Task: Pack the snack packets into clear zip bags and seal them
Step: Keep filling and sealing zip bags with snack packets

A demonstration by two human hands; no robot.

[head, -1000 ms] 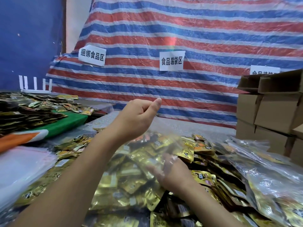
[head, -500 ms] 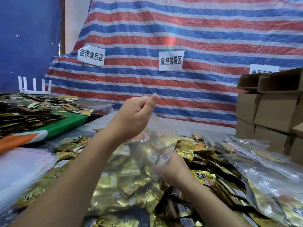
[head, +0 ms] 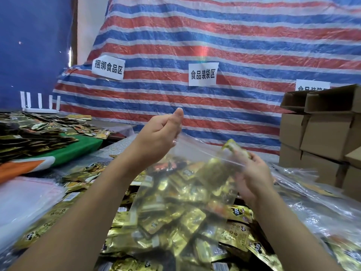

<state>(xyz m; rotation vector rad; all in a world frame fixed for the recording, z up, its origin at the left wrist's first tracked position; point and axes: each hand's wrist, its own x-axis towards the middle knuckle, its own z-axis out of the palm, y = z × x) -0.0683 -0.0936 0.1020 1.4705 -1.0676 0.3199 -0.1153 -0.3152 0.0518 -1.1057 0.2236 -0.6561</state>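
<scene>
My left hand (head: 162, 133) is raised and pinches the top edge of a clear zip bag (head: 175, 184), which hangs open over the pile and holds several gold packets. My right hand (head: 252, 175) is at the bag's mouth on the right and grips a gold snack packet (head: 234, 148), blurred by motion. A heap of loose gold snack packets (head: 240, 237) covers the table below both arms.
Filled clear bags (head: 322, 208) lie at the right. Stacked cardboard boxes (head: 322, 137) stand at the far right. More packets (head: 29, 132) are heaped on a green cloth at the left, with flat empty bags (head: 25, 200) nearer. A striped tarp with paper labels hangs behind.
My right hand has come up out of the pile with a gold packet and moved right to the bag's mouth. My left hand stays raised, pinching the bag.
</scene>
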